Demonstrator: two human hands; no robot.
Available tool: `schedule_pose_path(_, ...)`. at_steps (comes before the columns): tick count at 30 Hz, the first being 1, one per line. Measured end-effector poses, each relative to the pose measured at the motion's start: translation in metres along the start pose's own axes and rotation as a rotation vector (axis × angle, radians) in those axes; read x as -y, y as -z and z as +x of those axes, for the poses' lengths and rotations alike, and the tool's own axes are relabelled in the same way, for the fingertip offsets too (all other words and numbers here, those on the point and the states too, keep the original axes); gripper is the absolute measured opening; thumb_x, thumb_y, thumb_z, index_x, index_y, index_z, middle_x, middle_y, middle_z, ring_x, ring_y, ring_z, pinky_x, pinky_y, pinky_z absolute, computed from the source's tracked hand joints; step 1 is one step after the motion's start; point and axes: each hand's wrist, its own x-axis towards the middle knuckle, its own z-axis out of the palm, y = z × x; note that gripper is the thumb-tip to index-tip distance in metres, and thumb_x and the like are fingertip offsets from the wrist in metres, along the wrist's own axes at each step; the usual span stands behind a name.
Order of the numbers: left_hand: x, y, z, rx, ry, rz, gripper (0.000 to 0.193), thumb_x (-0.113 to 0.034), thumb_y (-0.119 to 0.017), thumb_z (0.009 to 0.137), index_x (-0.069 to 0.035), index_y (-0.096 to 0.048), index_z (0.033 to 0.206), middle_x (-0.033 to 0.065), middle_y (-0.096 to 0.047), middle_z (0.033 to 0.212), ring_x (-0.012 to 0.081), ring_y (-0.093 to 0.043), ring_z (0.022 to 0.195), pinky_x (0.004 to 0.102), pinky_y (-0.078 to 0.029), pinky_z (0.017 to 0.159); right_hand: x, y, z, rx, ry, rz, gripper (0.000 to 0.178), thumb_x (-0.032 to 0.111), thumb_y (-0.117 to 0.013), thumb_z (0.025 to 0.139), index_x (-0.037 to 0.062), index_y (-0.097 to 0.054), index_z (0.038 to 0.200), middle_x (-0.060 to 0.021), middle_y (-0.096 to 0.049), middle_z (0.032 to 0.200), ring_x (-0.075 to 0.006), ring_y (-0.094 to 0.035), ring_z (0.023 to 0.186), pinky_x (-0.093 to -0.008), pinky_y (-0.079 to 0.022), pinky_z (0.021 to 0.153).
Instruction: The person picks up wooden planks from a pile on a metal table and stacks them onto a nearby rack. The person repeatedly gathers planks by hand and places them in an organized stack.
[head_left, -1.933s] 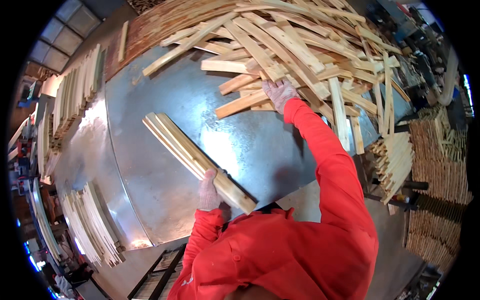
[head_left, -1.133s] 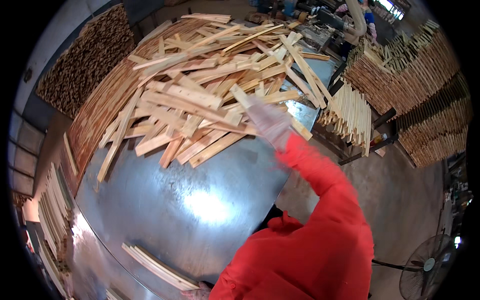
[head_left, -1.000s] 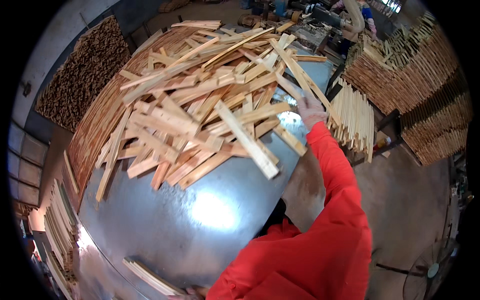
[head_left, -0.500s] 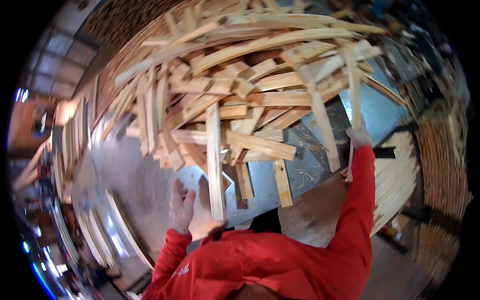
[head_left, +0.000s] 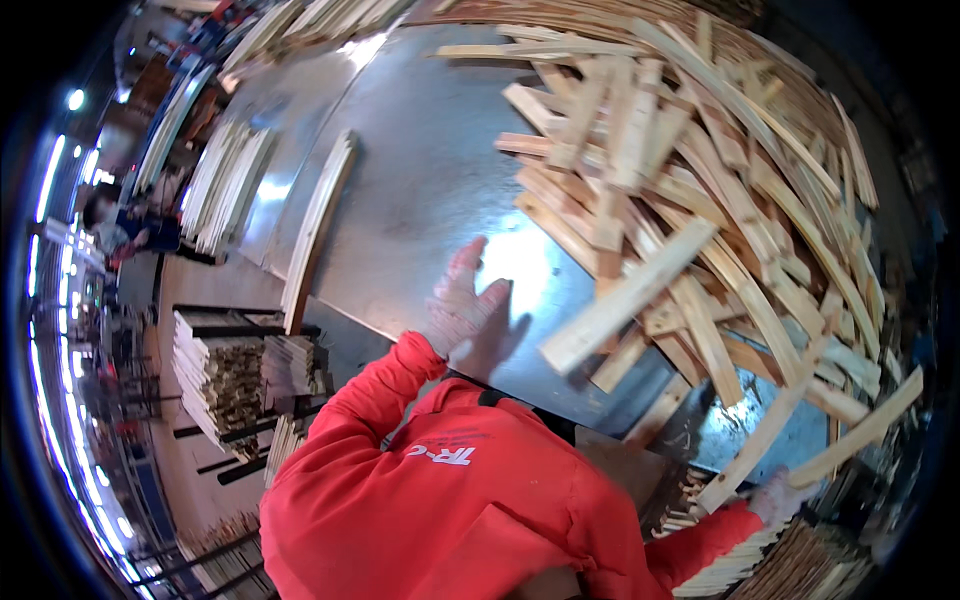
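Observation:
My left hand [head_left: 455, 308], in a pale glove, hovers above the bare near part of the metal table [head_left: 420, 180] with fingers apart and nothing in it. At the lower right, my gloved right hand [head_left: 776, 497] grips one end of a wooden strip [head_left: 862, 434], which points away to the upper right. Beside that hand another wooden strip [head_left: 755, 445] slants down from the pile. A big jumbled pile of wooden strips [head_left: 690, 190] covers the right side of the table. One pale strip [head_left: 630, 295] sticks out of it toward my left hand.
A short row of strips [head_left: 318, 230] lies along the table's left part, with stacked strips [head_left: 225, 185] beyond. Racked wood [head_left: 215, 385] stands left of the table. A person [head_left: 125, 230] is at the far left. More stacked strips [head_left: 800, 565] lie below my right arm.
The view has swung to the left, so the pile and my right hand now appear farther right. My right hand keeps hold of a strip; my left hand stays open.

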Motion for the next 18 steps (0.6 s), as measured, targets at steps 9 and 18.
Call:
schedule_pose_path(9, 0.234, 0.274, 0.067, -0.084, 0.760, 0.748, 0.102, -0.047, -0.075, 0.073, -0.008, -0.022, 0.151, 0.0188, -0.036, 0.147, 0.0333, -0.039, 0.135, 0.0466, -0.037, 0.106, -0.049, 0.043, 0.013, 0.061, -0.220, -0.638, 0.070, 0.057, -0.073, 0.073, 0.0103, -0.065, 0.125, -0.0157, -0.070, 0.112, -0.0330, -0.070, 0.097, -0.0468, -0.057, 0.076)
schedule_pose_path(18, 0.336, 0.282, 0.082, -0.054, 0.562, 0.646, 0.097, -0.043, -0.077, 0.075, -0.006, -0.027, 0.149, 0.0234, -0.051, 0.136, 0.0339, -0.050, 0.126, 0.0401, -0.045, 0.101, 0.294, -0.059, -0.288, 0.928, 0.472, 0.957, 0.035, 0.021, -0.052, 0.092, -0.0041, -0.063, 0.115, -0.0150, -0.065, 0.111, -0.0260, -0.062, 0.104, -0.0369, -0.050, 0.091)
